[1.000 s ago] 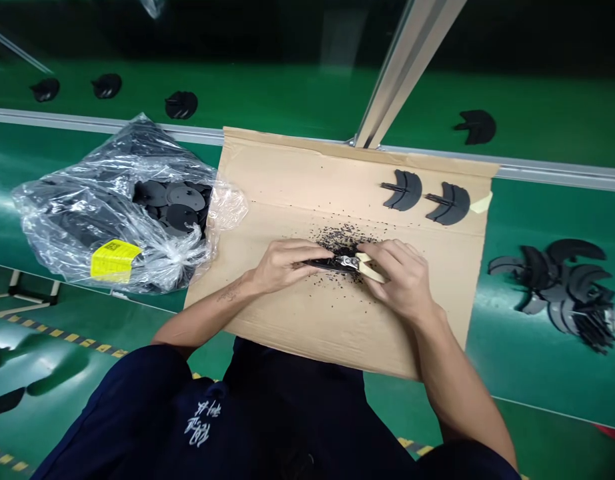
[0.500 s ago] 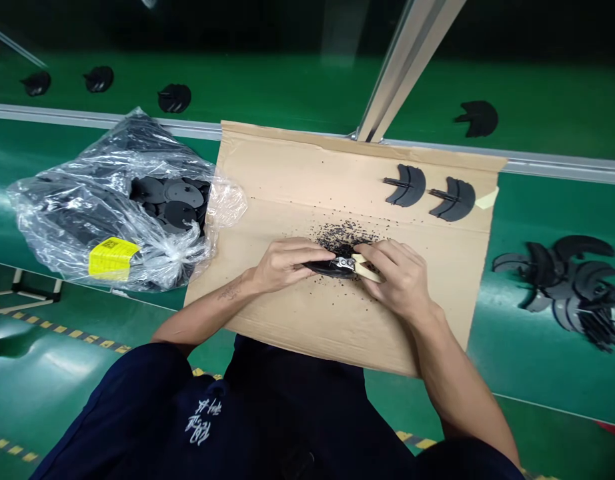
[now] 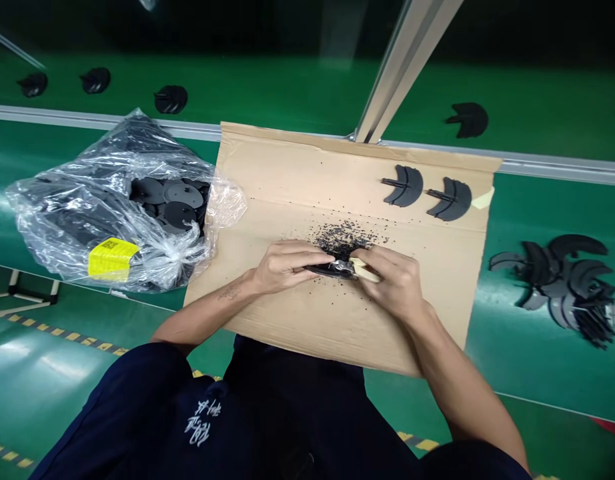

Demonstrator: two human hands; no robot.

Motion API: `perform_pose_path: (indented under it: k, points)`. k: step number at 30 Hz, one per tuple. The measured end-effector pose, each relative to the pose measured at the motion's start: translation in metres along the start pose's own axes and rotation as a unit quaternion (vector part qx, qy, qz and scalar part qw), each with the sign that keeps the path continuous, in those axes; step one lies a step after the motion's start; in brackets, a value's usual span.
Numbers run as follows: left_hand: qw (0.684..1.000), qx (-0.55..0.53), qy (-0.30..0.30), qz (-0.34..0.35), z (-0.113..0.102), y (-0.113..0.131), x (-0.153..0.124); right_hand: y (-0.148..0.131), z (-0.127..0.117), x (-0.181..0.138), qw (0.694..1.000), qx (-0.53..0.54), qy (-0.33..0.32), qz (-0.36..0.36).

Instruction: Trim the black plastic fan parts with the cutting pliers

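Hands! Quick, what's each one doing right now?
Left hand: closed, holding a black part.
Right hand: closed around the handles of the pliers.

Cardboard around grip evenly bright; soft shadow beside right forearm. White glints on plastic bag left of grip; pale glare on green floor farther left. Background beyond grip dim, nearly black at top. Tool in grip slightly soft. Wide-lens stretch toward edges.
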State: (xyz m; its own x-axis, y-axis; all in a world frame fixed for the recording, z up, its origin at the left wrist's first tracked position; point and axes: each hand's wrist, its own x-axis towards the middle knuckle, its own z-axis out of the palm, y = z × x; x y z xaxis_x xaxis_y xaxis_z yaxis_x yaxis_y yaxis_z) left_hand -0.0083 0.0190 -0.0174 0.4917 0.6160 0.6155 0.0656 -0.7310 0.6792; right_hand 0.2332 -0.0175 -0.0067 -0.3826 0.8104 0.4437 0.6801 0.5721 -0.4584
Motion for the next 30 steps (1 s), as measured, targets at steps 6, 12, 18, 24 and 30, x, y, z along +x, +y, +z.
perform_pose_path:
  k: [6, 12, 18, 24, 30]
  points:
    - [0.999, 0.01, -0.029, -0.029, -0.002, 0.004, 0.003, 0.008, -0.002, 0.0, 0.997, -0.064, -0.006, 0.046]
    - [0.994, 0.038, -0.059, -0.084, 0.002, 0.004, 0.002, 0.009, -0.002, 0.002, 0.987, -0.155, -0.029, 0.013]
    - [0.947, -0.095, 0.02, -0.306, 0.004, 0.002, 0.006, 0.016, -0.015, 0.005, 0.99, -0.091, -0.084, 0.066]
    - [0.934, -0.127, 0.057, -0.328, -0.019, -0.03, 0.028, 0.029, -0.029, 0.002, 0.985, -0.117, -0.11, 0.061]
    - [0.939, 0.242, -0.052, -0.239, -0.076, -0.086, 0.106, 0.031, -0.037, -0.004, 0.98, -0.14, -0.117, 0.081]
